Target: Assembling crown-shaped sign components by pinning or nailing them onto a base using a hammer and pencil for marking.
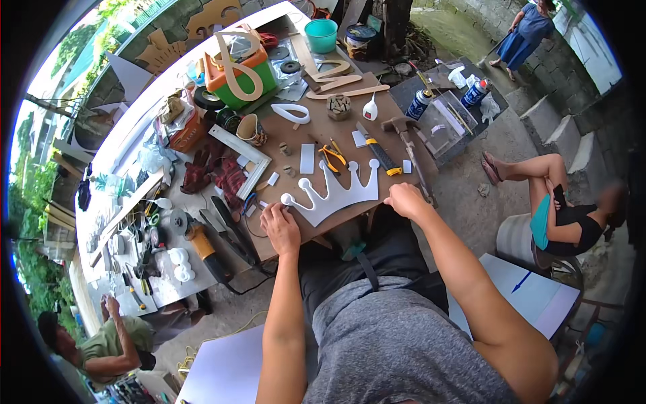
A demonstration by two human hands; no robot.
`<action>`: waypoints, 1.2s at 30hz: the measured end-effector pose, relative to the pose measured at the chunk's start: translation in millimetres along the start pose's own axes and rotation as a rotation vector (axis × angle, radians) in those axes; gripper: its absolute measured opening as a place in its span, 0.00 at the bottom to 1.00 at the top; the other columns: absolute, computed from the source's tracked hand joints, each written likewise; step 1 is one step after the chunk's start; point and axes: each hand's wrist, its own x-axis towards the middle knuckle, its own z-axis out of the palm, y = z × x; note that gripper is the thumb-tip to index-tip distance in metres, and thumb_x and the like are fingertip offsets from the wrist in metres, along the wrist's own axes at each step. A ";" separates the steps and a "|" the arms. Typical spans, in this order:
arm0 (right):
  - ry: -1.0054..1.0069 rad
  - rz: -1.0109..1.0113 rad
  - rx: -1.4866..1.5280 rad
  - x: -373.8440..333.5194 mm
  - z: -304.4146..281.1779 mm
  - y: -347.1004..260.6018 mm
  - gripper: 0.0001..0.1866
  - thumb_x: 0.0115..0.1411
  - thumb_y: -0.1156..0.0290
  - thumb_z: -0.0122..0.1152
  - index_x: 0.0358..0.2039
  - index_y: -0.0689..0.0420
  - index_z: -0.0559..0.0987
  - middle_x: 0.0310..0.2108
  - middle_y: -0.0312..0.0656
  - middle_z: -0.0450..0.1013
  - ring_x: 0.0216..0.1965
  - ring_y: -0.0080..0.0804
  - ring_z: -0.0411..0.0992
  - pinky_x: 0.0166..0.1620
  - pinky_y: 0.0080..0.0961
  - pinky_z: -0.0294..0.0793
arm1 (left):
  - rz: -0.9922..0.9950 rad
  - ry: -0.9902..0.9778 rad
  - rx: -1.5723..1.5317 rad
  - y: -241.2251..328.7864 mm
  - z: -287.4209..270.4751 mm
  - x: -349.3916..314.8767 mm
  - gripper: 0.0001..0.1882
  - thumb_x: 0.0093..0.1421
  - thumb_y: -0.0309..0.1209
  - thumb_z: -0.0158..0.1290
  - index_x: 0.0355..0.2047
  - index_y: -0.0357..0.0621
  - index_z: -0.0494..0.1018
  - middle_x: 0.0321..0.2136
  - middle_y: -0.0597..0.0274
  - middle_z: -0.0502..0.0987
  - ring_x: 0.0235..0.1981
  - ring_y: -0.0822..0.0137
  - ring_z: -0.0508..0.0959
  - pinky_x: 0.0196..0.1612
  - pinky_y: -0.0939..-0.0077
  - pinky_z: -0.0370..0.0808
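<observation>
A white crown-shaped cutout [336, 198] with ball-tipped points lies flat at the near edge of the brown work board. My left hand [281, 227] rests at its left end, fingers slightly bent and apart by the ball tip. Just off its right end is my right hand [406, 200], fingers curled closed; whatever they may hold is hidden. Beyond the crown lie orange-handled pliers [330, 158], a yellow-and-black utility knife [382, 156] and small white offcuts [307, 159]. A hammer [408, 145] lies to the right, its handle pointing toward my right hand.
An angle grinder [202, 246] and cluttered tools are left. Behind stand a green-and-orange bin [249, 84], a teal tub [321, 35] and a white squeeze bottle [369, 108]. Spray cans [418, 103] stand right. People are seated right [572, 222], lower left [108, 343] and standing far right [528, 37].
</observation>
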 end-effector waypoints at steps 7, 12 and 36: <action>0.007 -0.012 -0.002 1.0 0.8 -1.6 0.19 0.63 0.59 0.66 0.31 0.66 0.83 0.35 0.61 0.79 0.43 0.60 0.79 0.46 0.50 0.77 | 0.021 0.033 0.011 -3.8 2.7 0.8 0.12 0.61 0.26 0.51 0.46 0.42 0.72 0.48 0.54 0.72 0.53 0.50 0.70 0.58 0.55 0.64; -0.106 -0.020 -0.050 1.9 -11.2 -8.0 0.18 0.63 0.59 0.66 0.33 0.64 0.83 0.38 0.60 0.80 0.45 0.58 0.79 0.48 0.49 0.77 | 0.003 0.021 0.004 -1.9 1.9 0.7 0.11 0.61 0.26 0.52 0.45 0.43 0.73 0.48 0.54 0.73 0.53 0.50 0.70 0.58 0.55 0.64; 0.218 -0.329 -0.064 105.6 -21.0 -105.1 0.36 0.48 0.68 0.74 0.58 0.60 0.71 0.54 0.53 0.69 0.57 0.52 0.68 0.58 0.47 0.71 | -0.041 -0.018 0.005 1.0 0.3 2.7 0.12 0.61 0.27 0.51 0.46 0.45 0.73 0.49 0.56 0.73 0.54 0.51 0.70 0.58 0.56 0.64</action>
